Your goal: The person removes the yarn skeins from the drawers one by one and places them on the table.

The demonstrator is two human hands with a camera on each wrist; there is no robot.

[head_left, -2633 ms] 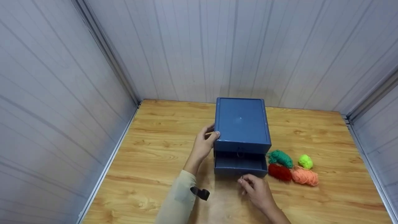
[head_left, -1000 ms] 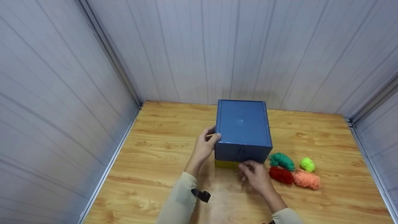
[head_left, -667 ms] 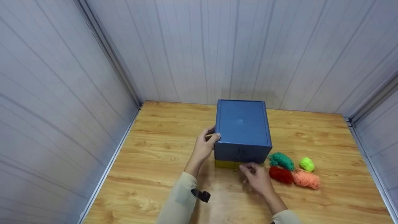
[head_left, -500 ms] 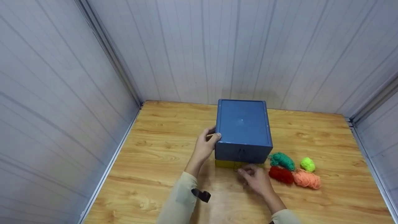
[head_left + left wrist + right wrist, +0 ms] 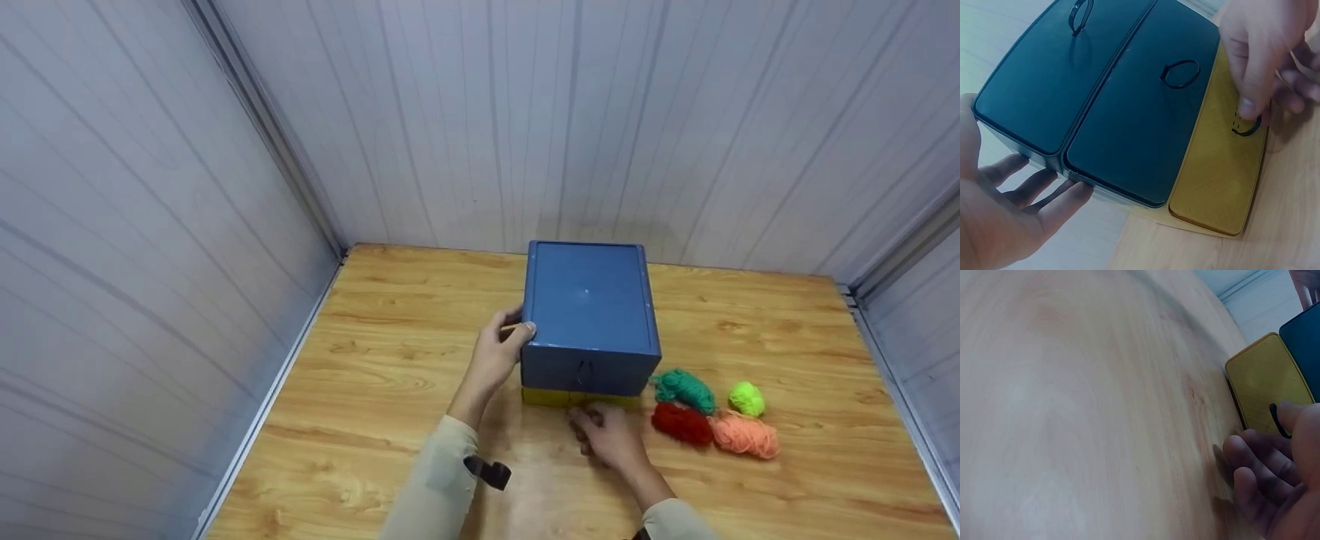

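Observation:
A drawer unit stands on the wooden table, blue in the head view, with two dark upper drawer fronts and a yellow bottom drawer. Each front carries a thin black loop handle. My left hand steadies the unit's left side, thumb on its top edge and extended fingers against the side wall. Low at the front, my right hand pinches the yellow drawer's loop handle between thumb and index finger, the other fingers loosely bent. All three drawers appear closed.
To the right of the unit lie bundles of yarn: green, red, orange and a neon yellow ball. Pale panel walls enclose the table at the back and both sides.
The middle drawer, pulled out at first, is now pushed in, showing the yellow drawer below. My right hand has moved from the middle drawer to the yellow drawer's loop. My left hand stays put.

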